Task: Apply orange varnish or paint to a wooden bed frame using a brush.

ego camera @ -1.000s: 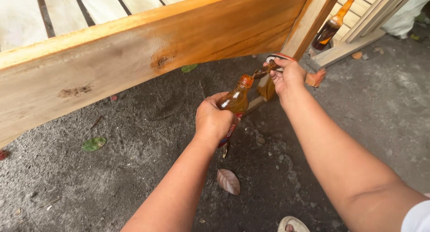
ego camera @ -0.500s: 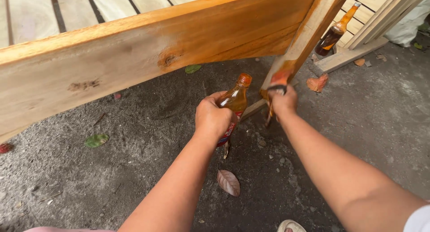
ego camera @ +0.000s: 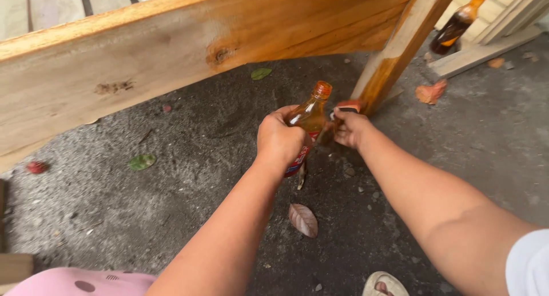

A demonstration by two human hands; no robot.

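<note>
While the left hand [ego camera: 278, 139] grips the amber-filled clear plastic bottle [ego camera: 309, 120] upright for ready access, the right hand [ego camera: 350, 128], at its 3 o'clock, is clenched on a small stained applicator [ego camera: 345, 107] against the slanted wooden post [ego camera: 394, 56]. At 12 o'clock the long pale wooden plank [ego camera: 171, 50] shows stain on its right portion only.

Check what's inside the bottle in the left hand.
The bottle shows amber liquid in its upper part, with an orange cap on. The left hand and a label cover the lower part, so the level below is hidden.
</note>
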